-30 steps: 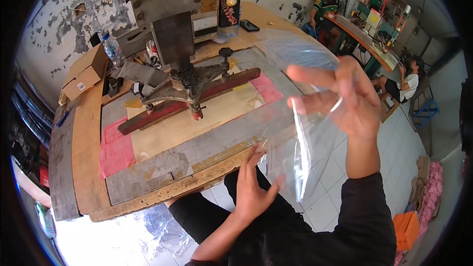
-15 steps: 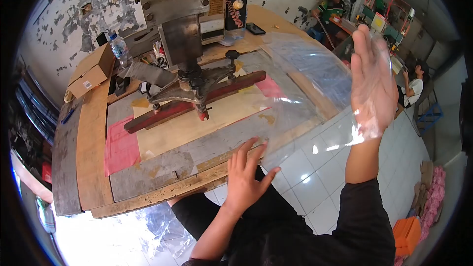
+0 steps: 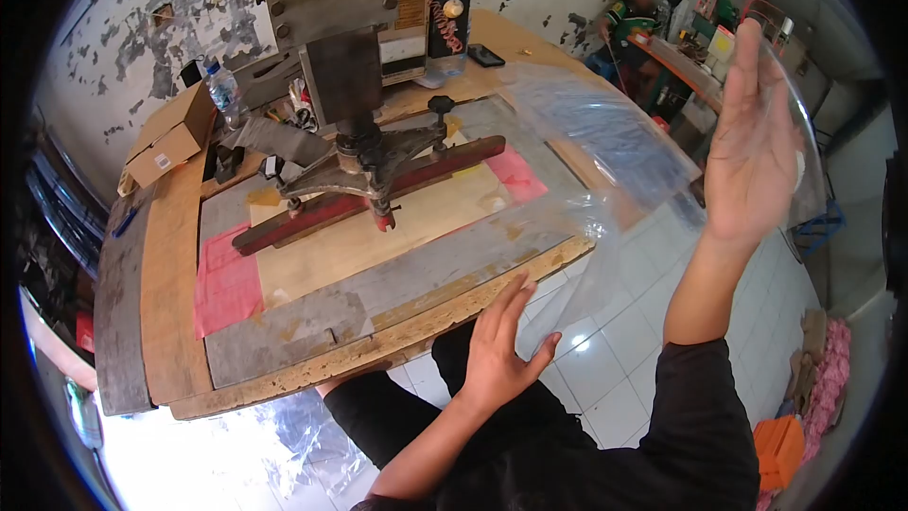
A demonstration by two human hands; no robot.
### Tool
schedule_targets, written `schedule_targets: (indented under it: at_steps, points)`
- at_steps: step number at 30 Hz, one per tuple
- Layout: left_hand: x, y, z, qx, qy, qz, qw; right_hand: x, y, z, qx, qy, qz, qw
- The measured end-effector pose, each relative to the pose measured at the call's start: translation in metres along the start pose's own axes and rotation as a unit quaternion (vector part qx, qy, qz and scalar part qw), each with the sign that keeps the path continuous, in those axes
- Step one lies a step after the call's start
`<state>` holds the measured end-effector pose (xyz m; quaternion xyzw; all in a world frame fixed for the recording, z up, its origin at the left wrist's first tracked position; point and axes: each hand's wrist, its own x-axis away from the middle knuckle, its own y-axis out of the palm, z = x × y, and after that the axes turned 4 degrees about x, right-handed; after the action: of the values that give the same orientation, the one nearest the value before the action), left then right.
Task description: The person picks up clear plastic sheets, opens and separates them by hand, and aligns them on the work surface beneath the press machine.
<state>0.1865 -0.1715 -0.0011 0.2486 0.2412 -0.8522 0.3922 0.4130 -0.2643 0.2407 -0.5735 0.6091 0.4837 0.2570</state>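
In the head view, my hands are well apart from each other. The right hand (image 3: 755, 151) is raised, palm open and fingers upright, with clear film (image 3: 806, 185) curving against and beside it; I cannot tell whether the fingers pinch it. The left hand (image 3: 503, 345) is low by the near edge of the counter (image 3: 175, 303), thumb spread from the fingers, beside a translucent fold (image 3: 598, 255); contact there is unclear to me, as is whether both belong to one sheet.

A pile of clear sheets (image 3: 610, 137) lies on the counter's right side. The press head (image 3: 355, 156) stands over the middle, its red bar (image 3: 378, 194) crossing above a cream sheet (image 3: 355, 260) with pink strips (image 3: 227, 282) at its ends, obstructing my view of part of it. Farther back are a cardboard box (image 3: 168, 137), a bottle (image 3: 225, 95) and a phone (image 3: 486, 56). Beyond, a person (image 3: 632, 24) sits by another work table (image 3: 689, 71). Crumpled film (image 3: 307, 435) lies on the floor, below the counter's near edge.
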Motion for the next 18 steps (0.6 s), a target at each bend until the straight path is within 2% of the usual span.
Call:
schedule_targets:
  at_steps: [1,2,4,5,6,8,10,11,13,14,16,17,18]
  points:
    - [0.001,0.000,-0.002,0.034,0.036,0.036,0.998,-0.001,0.002,0.002,-0.004,0.001,0.002,1.000]
    - [0.003,-0.003,-0.006,0.031,0.034,0.035,0.998,-0.002,0.006,0.005,-0.017,0.004,0.008,1.000]
    - [0.007,-0.010,-0.016,0.005,0.107,-0.081,0.991,-0.003,0.006,0.008,-0.029,0.005,0.016,0.999]
    - [0.012,-0.012,-0.019,0.005,0.108,-0.083,0.991,-0.006,0.000,0.010,-0.050,0.001,-0.010,0.999]
    - [0.018,-0.014,-0.021,-0.017,0.044,-0.124,0.991,-0.007,-0.002,0.011,-0.071,-0.003,-0.037,0.997]
    - [0.021,-0.015,-0.020,-0.040,-0.021,-0.163,0.986,-0.007,-0.002,0.004,-0.047,-0.012,-0.018,0.999]
    - [0.020,-0.014,-0.008,-0.011,-0.080,-0.101,0.992,-0.006,-0.001,0.003,-0.023,-0.020,0.000,1.000]
    - [0.017,-0.012,-0.004,-0.010,-0.082,-0.099,0.992,-0.006,0.000,0.005,-0.027,-0.016,-0.033,0.999]
    - [0.010,-0.009,0.002,-0.036,0.009,-0.016,0.999,-0.003,0.002,0.007,-0.033,-0.011,-0.066,0.997]
    - [0.011,-0.010,0.000,-0.036,0.007,-0.015,0.999,-0.002,0.002,0.007,-0.047,-0.009,-0.064,0.997]
    - [0.011,-0.012,-0.011,-0.020,0.088,-0.076,0.993,-0.001,0.003,0.004,-0.061,-0.007,-0.064,0.996]
    - [0.016,-0.012,-0.018,-0.020,0.088,-0.075,0.993,-0.001,0.003,0.002,-0.049,-0.014,-0.058,0.997]
    - [0.026,-0.012,-0.024,0.019,0.029,-0.127,0.991,-0.001,0.002,0.000,-0.036,-0.022,-0.052,0.998]
